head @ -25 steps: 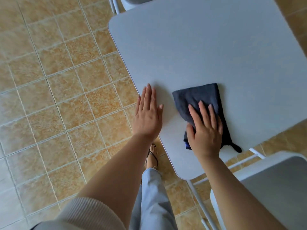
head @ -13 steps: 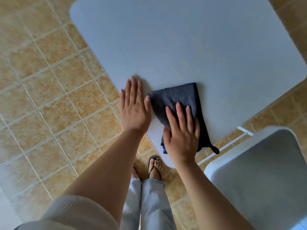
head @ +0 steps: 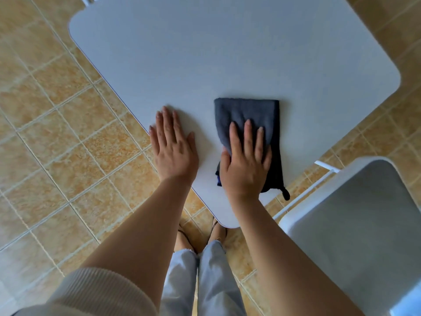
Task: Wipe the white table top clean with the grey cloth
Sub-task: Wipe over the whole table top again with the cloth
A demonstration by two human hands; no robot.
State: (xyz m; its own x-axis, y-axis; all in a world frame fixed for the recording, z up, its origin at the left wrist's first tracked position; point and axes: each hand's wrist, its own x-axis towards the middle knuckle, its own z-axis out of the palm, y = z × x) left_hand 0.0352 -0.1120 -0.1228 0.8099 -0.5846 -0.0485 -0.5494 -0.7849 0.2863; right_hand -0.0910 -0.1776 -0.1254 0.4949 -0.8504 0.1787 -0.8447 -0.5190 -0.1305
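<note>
Head view, looking down over a white, round-cornered table top (head: 227,53) set cornerwise to the person. A folded dark grey terry cloth (head: 250,112) lies flat on the table near the corner closest to the person, its small hanging loop (head: 286,194) poking past the table's right edge.

Right hand (head: 246,165) rests palm-down on the near half of the cloth, fingers straight and slightly spread, pressing it to the surface; not curled round it. Left hand (head: 174,149) lies flat on bare table just beside the cloth, at the left edge, fingers extended, holding nothing.

Below: tan tiled floor (head: 57,144), pale blue trousers (head: 205,281), sandalled feet (head: 200,236). A white chair seat (head: 355,224) stands at the right, near the table corner.
</note>
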